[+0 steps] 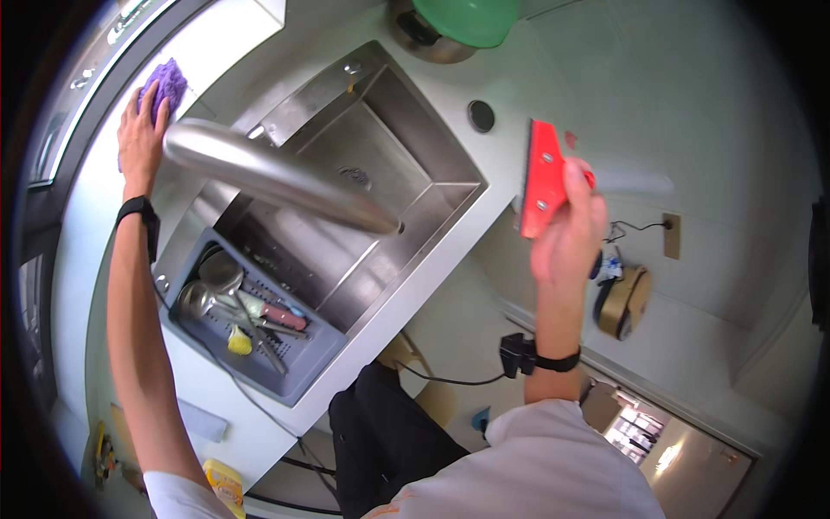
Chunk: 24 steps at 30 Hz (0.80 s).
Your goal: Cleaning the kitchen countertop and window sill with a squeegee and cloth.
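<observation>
At the upper left, my left hand (141,143) presses a crumpled purple cloth (166,87) against the white window sill (214,42). Held up right of the sink, my right hand (574,227) grips a red squeegee-like scraper (545,175) with a dark blade edge and two screws. Between my arms lies a stainless steel sink (389,143). Its thick metal faucet (279,178) reaches across the basin, close to my left hand.
A grey draining basket (311,370) with ladles, a red-handled utensil and a yellow brush sits over the sink's near-left end. A steel pot (441,52) with a green bowl (473,19) and a round black lid (481,116) stand beyond. Cables run from my wrist straps.
</observation>
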Each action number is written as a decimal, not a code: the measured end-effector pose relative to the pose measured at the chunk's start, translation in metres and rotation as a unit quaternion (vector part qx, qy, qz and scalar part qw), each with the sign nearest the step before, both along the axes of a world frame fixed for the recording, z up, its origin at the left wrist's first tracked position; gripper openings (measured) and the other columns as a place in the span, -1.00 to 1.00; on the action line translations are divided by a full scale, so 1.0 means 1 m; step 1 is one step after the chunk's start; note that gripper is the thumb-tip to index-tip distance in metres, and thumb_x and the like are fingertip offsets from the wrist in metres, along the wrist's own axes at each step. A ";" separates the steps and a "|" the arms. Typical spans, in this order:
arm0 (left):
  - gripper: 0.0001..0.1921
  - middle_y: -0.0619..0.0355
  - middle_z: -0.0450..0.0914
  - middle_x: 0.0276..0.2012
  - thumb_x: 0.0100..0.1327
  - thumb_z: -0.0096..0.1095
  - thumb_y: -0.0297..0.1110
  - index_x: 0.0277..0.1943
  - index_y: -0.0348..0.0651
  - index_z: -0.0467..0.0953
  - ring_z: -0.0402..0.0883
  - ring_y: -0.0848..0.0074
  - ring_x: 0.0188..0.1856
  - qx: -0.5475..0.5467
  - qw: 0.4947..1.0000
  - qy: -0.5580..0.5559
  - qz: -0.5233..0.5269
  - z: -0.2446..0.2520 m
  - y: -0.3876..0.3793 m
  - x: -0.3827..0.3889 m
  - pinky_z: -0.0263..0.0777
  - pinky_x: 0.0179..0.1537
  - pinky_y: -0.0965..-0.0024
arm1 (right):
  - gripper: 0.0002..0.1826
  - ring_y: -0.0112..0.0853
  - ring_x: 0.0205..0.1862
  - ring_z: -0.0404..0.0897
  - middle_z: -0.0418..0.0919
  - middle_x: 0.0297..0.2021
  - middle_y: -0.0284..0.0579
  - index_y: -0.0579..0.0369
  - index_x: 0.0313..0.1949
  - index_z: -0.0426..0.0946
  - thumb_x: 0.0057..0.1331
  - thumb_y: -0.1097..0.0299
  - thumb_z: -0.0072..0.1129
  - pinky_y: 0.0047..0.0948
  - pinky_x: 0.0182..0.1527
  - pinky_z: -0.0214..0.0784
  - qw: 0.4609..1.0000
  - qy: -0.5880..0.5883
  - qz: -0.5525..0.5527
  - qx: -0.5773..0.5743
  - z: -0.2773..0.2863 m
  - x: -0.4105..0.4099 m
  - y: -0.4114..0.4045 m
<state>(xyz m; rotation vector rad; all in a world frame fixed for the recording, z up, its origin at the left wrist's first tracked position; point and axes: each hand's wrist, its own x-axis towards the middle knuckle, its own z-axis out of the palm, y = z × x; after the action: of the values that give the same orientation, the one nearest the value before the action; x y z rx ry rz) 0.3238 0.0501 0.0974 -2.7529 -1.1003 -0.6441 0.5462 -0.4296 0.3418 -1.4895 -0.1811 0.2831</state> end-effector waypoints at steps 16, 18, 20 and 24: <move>-0.54 0.13 0.66 -0.34 0.56 0.00 -0.10 0.31 -0.25 0.44 0.58 0.62 -0.45 -0.676 0.696 -0.237 0.057 0.111 -0.306 -0.161 0.42 -0.42 0.58 | -0.71 -0.59 -0.17 0.58 0.63 -0.23 -0.23 0.28 0.00 0.54 0.32 0.57 0.36 -0.58 -0.02 0.43 0.970 0.228 0.066 0.055 -0.093 -0.188 -0.110; -0.50 0.07 0.67 -0.19 0.56 -0.01 -0.10 0.39 -0.24 0.34 0.64 0.56 -0.29 -0.744 0.618 -0.250 0.039 0.108 -0.371 -0.166 0.52 -0.29 0.54 | -0.71 -0.59 -0.17 0.58 0.63 -0.22 -0.23 0.28 0.00 0.54 0.32 0.56 0.37 -0.59 -0.02 0.43 0.964 0.245 0.080 0.062 -0.089 -0.205 -0.103; -0.51 0.02 0.68 -0.15 0.55 0.02 -0.16 0.38 -0.29 0.33 0.68 0.50 -0.26 -0.786 0.542 -0.284 0.089 0.116 -0.428 -0.155 0.57 -0.24 0.49 | -0.71 -0.58 -0.17 0.59 0.64 -0.19 -0.21 0.28 0.00 0.55 0.32 0.54 0.38 -0.58 -0.02 0.46 0.960 0.254 0.093 0.066 -0.089 -0.219 -0.098; -0.59 0.08 0.67 -0.10 0.58 -0.03 -0.28 0.33 -0.34 0.37 0.65 0.53 -0.28 -0.805 0.447 -0.374 0.109 0.137 -0.490 -0.136 0.55 -0.21 0.48 | -0.71 -0.51 -0.17 0.64 0.64 -0.18 -0.15 0.28 0.01 0.52 0.35 0.51 0.35 -0.45 -0.07 0.58 0.942 0.323 0.052 0.071 -0.081 -0.233 -0.093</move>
<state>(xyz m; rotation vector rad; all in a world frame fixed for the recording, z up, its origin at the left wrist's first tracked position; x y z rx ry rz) 0.1873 -0.4395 0.2340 -2.8983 -3.9655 -1.2014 0.3135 -0.5229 0.2611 -1.1779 0.2446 0.8106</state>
